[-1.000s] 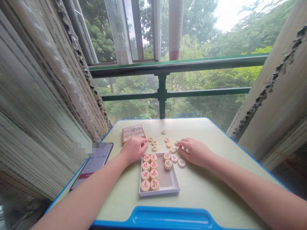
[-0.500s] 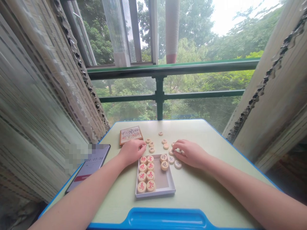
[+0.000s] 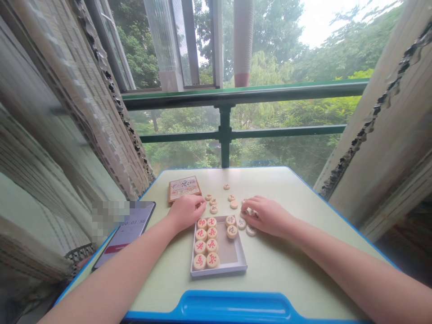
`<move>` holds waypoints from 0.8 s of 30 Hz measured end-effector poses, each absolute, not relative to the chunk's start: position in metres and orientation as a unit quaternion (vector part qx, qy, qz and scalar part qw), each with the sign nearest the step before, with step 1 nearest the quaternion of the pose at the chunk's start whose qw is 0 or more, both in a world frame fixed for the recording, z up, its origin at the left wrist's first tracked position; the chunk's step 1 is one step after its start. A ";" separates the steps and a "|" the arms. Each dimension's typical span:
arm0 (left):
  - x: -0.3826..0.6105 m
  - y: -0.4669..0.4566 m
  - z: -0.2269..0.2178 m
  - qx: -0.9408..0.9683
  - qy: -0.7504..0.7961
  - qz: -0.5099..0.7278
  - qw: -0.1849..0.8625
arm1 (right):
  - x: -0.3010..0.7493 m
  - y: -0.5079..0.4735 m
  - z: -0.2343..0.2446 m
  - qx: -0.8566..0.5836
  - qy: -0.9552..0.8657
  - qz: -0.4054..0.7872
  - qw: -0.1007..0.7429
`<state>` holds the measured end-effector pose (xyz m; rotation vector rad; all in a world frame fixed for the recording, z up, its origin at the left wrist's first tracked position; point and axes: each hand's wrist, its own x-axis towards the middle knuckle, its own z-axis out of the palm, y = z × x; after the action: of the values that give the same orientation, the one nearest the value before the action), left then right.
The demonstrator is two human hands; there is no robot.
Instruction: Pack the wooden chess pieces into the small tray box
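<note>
My right hand (image 3: 265,215) reaches over a few wooden Chinese chess pieces, with fingers apart and bent, the tips touching a piece (image 3: 245,213). Another piece (image 3: 255,215) shows partly under the fingers. My left hand (image 3: 185,210) rests on the table with loosely bent fingers and nothing visible in them, beside the shallow white box (image 3: 218,272). Inside the box, two columns of red-marked pieces (image 3: 212,245) fill the left side. A black-marked piece (image 3: 230,220) and another just below it (image 3: 231,232) sit at its upper right.
A printed box lid (image 3: 184,188) lies beyond my left hand. Loose pieces (image 3: 213,209) are scattered past the white box. A phone (image 3: 126,234) with a running timer lies at left. The pale table (image 3: 283,283) has a blue rim; curtains (image 3: 111,103) hang either side.
My right fingers have shifted slightly over the pieces, and the piece at their tips has moved a little to the right. My left hand has stayed where it was.
</note>
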<state>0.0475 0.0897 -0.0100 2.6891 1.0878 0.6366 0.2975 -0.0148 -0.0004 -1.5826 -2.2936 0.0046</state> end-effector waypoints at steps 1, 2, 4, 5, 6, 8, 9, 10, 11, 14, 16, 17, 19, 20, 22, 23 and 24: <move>0.047 0.089 -0.010 0.902 0.365 0.215 0.087 | 0.298 -0.015 -0.001 -0.560 -0.808 -0.003 0.181; 0.047 0.089 -0.010 0.902 0.364 0.216 0.087 | 0.298 -0.015 -0.001 -0.559 -0.808 -0.008 0.187; 0.047 0.089 -0.010 0.902 0.361 0.219 0.087 | 0.299 -0.015 -0.002 -0.548 -0.811 -0.019 0.204; 0.047 0.089 -0.010 0.903 0.361 0.219 0.086 | 0.299 -0.014 -0.002 -0.539 -0.815 -0.025 0.213; 0.047 0.089 -0.010 0.903 0.360 0.218 0.085 | 0.300 -0.014 -0.003 -0.530 -0.817 -0.032 0.223; 0.048 0.090 -0.010 0.904 0.360 0.216 0.084 | 0.301 -0.013 -0.004 -0.516 -0.820 -0.046 0.243; 0.048 0.090 -0.010 0.904 0.361 0.215 0.084 | 0.301 -0.013 -0.004 -0.511 -0.820 -0.052 0.252; 0.048 0.090 -0.010 0.904 0.360 0.215 0.084 | 0.302 -0.012 -0.004 -0.507 -0.820 -0.056 0.259; 0.048 0.090 -0.010 0.904 0.360 0.216 0.083 | 0.302 -0.012 -0.004 -0.505 -0.820 -0.058 0.264; 0.048 0.090 -0.009 0.904 0.357 0.220 0.081 | 0.302 -0.013 -0.002 -0.504 -0.819 -0.056 0.269; 0.048 0.089 -0.009 0.904 0.356 0.223 0.082 | 0.301 -0.014 -0.001 -0.507 -0.818 -0.052 0.266; 0.047 0.089 -0.009 0.904 0.356 0.224 0.083 | 0.301 -0.014 0.000 -0.508 -0.818 -0.050 0.265; 0.047 0.090 -0.010 0.903 0.356 0.226 0.082 | 0.300 -0.015 0.001 -0.511 -0.816 -0.049 0.265; 0.047 0.090 -0.010 0.903 0.356 0.227 0.081 | 0.300 -0.015 0.002 -0.511 -0.816 -0.049 0.266; 0.047 0.091 -0.011 0.903 0.356 0.227 0.079 | 0.300 -0.015 0.002 -0.511 -0.816 -0.050 0.267; 0.047 0.091 -0.011 0.903 0.356 0.226 0.078 | 0.299 -0.015 0.002 -0.510 -0.815 -0.050 0.268; 0.047 0.091 -0.012 0.903 0.357 0.225 0.078 | 0.299 -0.015 0.001 -0.510 -0.815 -0.051 0.269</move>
<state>0.0468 0.0915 -0.0115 2.7054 1.0688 0.6726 0.2993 -0.0151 0.0014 -1.3758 -2.1985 -0.1367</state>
